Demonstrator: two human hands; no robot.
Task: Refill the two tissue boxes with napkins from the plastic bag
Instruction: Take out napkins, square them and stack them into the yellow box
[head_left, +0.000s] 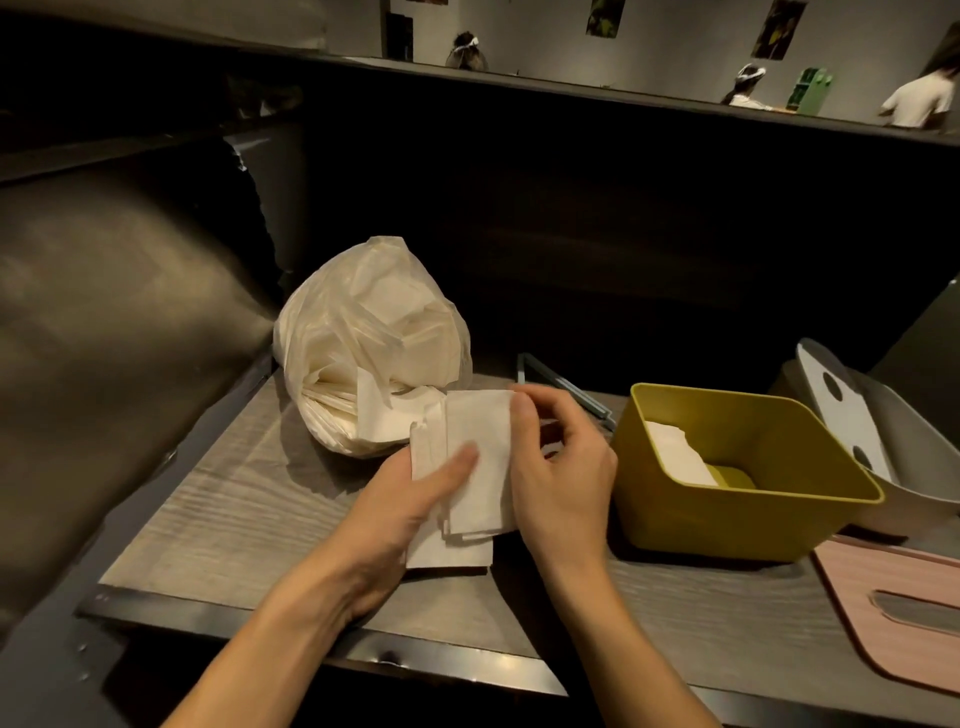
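Observation:
A stack of white napkins (480, 457) is held above the table between both hands. My left hand (400, 509) grips it from below with the thumb across the front. My right hand (561, 478) pinches its right edge with thumb and fingers. Behind them lies a white plastic bag (363, 338) full of napkins, its mouth facing me. To the right stands an open yellow tissue box (675, 519) with a few napkins inside. A grey tissue box (914, 483) with a white insert sits behind it at the far right.
A pink lid (883, 613) with a slot lies at the table's right front. A metal bar (566, 389) lies behind the yellow box. A dark padded seat back rises on the left, a dark partition behind. People sit in the far background.

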